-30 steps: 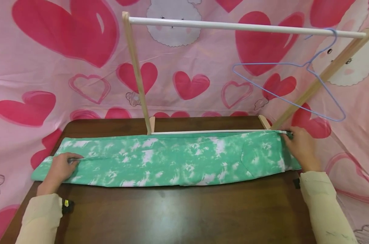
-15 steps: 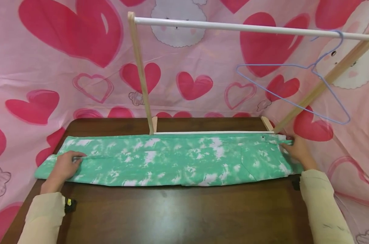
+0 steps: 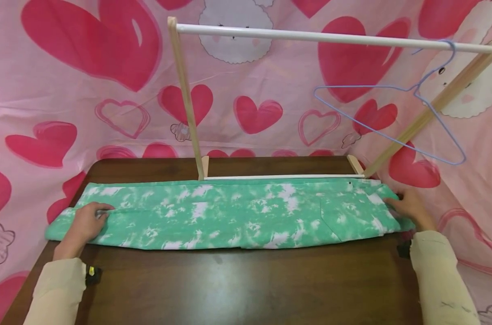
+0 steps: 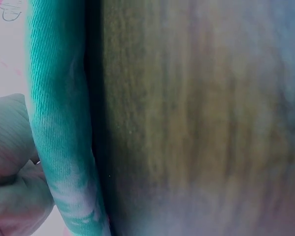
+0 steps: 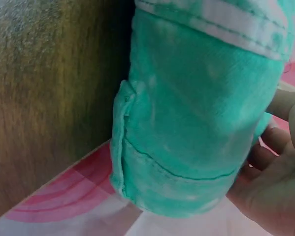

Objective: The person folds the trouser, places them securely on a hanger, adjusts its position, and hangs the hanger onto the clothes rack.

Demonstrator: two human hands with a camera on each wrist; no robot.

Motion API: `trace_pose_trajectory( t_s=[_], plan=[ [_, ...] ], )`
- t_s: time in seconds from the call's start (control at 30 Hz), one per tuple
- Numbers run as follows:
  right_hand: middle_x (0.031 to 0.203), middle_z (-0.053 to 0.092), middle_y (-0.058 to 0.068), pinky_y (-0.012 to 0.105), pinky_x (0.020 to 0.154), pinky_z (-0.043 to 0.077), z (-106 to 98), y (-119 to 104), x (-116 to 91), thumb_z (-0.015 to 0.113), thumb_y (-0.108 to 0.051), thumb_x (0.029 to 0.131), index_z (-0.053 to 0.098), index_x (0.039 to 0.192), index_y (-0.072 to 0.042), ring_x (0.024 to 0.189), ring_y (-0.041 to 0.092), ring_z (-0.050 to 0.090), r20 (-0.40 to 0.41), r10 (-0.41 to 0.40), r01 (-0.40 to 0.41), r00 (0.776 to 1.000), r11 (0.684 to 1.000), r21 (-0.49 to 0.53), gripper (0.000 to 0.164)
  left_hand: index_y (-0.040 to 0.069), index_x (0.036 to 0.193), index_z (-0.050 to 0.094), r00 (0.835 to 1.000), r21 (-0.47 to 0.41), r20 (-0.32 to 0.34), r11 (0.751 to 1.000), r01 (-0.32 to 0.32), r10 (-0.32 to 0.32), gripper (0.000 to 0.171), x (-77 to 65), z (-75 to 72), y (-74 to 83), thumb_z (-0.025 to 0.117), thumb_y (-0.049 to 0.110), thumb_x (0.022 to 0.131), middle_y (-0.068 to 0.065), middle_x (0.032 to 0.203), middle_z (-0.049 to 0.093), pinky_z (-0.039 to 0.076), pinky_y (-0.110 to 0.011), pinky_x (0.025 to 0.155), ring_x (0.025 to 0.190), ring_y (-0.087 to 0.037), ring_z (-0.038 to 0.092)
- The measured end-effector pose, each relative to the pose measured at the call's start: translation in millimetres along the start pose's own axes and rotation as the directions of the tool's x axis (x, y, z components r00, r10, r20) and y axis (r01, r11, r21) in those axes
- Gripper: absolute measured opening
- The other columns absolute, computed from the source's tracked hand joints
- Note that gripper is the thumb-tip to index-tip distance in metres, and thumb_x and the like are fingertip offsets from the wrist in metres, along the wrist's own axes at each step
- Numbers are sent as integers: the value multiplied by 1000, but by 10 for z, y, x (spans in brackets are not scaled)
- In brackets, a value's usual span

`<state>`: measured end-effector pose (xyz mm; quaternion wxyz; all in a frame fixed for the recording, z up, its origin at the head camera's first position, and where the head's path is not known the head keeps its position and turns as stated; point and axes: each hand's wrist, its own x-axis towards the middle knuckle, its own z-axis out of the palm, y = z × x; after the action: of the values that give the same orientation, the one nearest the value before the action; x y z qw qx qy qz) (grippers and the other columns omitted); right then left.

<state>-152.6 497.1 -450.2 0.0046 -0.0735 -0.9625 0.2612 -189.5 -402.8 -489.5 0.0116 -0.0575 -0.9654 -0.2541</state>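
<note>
A pair of green and white tie-dye trousers [image 3: 229, 212] lies folded lengthwise across the table, legs to the left and waist to the right. Near the leg end, my left hand [image 3: 85, 221] pinches the cloth, and a crease runs right from its fingertips. In the left wrist view its curled fingers [image 4: 19, 187] show behind the rolled green edge. At the waist end, my right hand [image 3: 412, 210] grips the cloth. The right wrist view shows its fingers [image 5: 265, 157] bent round the far side of the stitched waist part [image 5: 196, 113], partly hidden by it.
Behind the trousers stands a rack with wooden posts [image 3: 186, 99] and a white top rail [image 3: 311, 37]. A blue wire hanger [image 3: 363, 86] hangs at the rail's right end. The brown table [image 3: 246, 284] ends at a heart-patterned cloth backdrop [image 3: 124, 58].
My right hand has come down and right from the waist's back corner, and the waist end now lies flatter and reaches farther right. The left hand keeps its place on the cloth.
</note>
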Motion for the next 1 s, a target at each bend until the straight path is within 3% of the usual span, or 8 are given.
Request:
trace_pose_trajectory(
  t_s=[0.1,0.3,0.4,0.53,0.63,0.7,0.8,1.0],
  plan=[
    [72,59,6,26,51,43,-20,-37,4,66,-11,96,64,91,14,61,4,44,-90,-45,46,995,999,5,25,-12,106,70,1000,-6,13,1000,26,-26,19,-10,-1,-8,62,-9,89,-39,112,61,41,-73,88,107,-57,53],
    [84,60,-9,12,55,44,-106,-74,-2,63,-16,99,63,113,18,68,-13,43,-219,-14,29,976,998,63,37,-11,100,72,1000,-8,-26,1000,-2,2,15,9,-7,-60,65,-10,87,-36,104,67,45,-69,82,100,-56,58],
    [88,66,9,14,56,45,-81,-40,21,62,-15,99,62,112,20,70,-8,48,-228,7,11,974,997,75,37,-11,101,72,1000,-5,-20,1000,-11,11,15,30,-22,-76,65,-9,87,-36,103,67,46,-68,81,98,-54,59],
    [115,54,40,43,79,55,13,-31,89,63,-11,96,54,126,19,91,33,59,-113,-37,30,993,998,-58,43,-12,101,71,999,10,9,999,-38,38,16,45,-31,-75,65,-9,87,-36,104,67,47,-69,83,98,-55,59],
    [130,45,44,72,95,40,80,-138,150,67,-4,90,43,139,16,114,59,44,-5,-151,149,989,981,-121,58,-13,99,71,997,36,25,997,-73,72,15,54,-39,-68,65,-9,86,-36,102,67,47,-69,83,97,-55,60],
    [134,43,44,76,96,33,128,-264,187,69,0,87,41,141,16,120,63,40,35,-253,255,967,961,-107,62,-13,99,70,995,58,32,994,-96,94,15,68,-46,-63,66,-9,86,-35,100,68,47,-69,83,96,-55,61],
    [126,57,38,69,91,42,208,-535,219,69,5,87,55,130,14,113,56,54,90,-349,355,933,932,-65,46,-13,99,69,993,83,35,989,-119,116,15,86,-67,-49,68,-6,86,-35,99,68,47,-68,84,94,-55,61],
    [128,64,29,67,103,40,482,-1080,270,65,6,92,64,126,10,127,52,53,325,-385,407,864,913,-1,35,-7,93,71,994,165,-2,980,-110,112,29,37,-155,-89,83,15,81,-25,85,69,31,-68,83,86,-50,60]
  ],
)
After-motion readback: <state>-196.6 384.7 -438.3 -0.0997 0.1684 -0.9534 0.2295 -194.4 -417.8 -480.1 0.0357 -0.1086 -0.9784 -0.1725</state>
